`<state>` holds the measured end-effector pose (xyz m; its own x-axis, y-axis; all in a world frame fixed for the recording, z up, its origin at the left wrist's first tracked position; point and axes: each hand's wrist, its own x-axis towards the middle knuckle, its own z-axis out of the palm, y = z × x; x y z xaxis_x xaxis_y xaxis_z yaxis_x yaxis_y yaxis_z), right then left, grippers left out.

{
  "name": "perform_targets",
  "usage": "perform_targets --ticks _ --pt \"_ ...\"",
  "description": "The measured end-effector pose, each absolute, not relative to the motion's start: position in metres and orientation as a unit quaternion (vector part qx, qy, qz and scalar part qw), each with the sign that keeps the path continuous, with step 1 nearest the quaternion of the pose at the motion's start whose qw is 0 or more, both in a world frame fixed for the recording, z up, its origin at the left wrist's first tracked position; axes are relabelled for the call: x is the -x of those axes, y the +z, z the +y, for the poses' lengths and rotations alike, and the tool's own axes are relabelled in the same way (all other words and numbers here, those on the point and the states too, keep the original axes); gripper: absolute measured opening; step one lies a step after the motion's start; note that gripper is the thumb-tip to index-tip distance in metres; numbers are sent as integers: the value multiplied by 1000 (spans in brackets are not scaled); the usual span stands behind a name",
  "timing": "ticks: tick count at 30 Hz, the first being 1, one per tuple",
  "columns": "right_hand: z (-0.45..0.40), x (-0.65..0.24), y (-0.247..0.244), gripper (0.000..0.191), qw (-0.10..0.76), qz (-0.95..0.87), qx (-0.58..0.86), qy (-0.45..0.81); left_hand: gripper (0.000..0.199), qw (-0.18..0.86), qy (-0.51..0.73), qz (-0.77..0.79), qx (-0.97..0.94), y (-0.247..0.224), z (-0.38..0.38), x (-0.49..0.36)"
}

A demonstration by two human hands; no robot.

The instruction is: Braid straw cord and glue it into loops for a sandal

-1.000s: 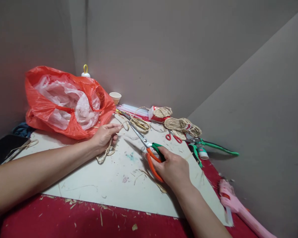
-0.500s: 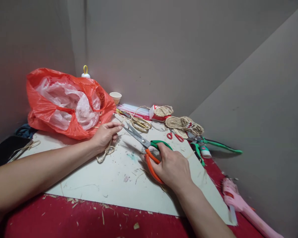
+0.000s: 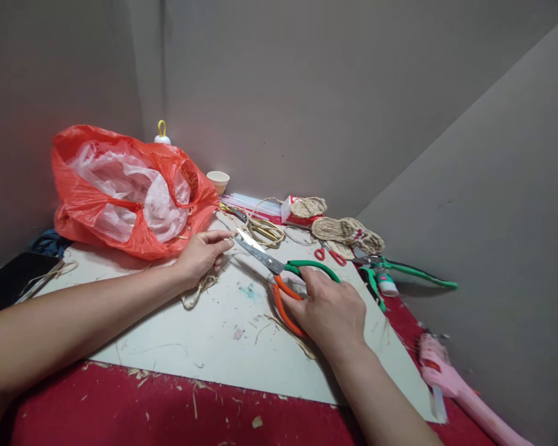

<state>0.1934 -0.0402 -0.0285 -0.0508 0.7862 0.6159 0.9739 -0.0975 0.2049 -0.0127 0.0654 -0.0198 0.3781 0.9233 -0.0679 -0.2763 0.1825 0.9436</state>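
My left hand pinches a thin straw-coloured cord, whose loose loop hangs below the fingers onto the white board. In my right hand is a pair of scissors with one green and one orange handle. The blades stand a little apart, with their tips beside my left fingertips. Whether the cord lies between the blades is too small to tell. Behind the blades lies a gold-handled pair of scissors with cord around it.
An orange-red plastic bag stands at left, a paper cup behind it. Woven straw soles, small red-handled scissors and green-handled pruners lie back right. A pink glue gun rests at right. Scraps litter the red cloth.
The scissor blades have opened slightly wider near my left fingertips. The left hand still pinches the cord in nearly the same place. The whole view has shifted a little.
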Motion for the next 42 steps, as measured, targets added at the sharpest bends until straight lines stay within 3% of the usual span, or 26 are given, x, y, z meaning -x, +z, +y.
perform_targets --ticks 3,12,33,38,42 --pt "-41 -190 -30 44 162 -637 686 -311 22 713 429 340 -437 -17 65 12" --pt "-44 -184 -26 43 161 -623 685 -341 18 753 416 325 -394 -14 64 10" --pt "-43 -186 -30 47 135 -620 711 -304 15 731 433 339 -404 -16 64 10" --pt "-41 -190 -28 49 250 -567 763 -181 16 747 425 324 -396 -11 62 11" --pt "-41 -197 -20 39 441 -528 722 80 18 775 382 306 -400 -4 60 12"
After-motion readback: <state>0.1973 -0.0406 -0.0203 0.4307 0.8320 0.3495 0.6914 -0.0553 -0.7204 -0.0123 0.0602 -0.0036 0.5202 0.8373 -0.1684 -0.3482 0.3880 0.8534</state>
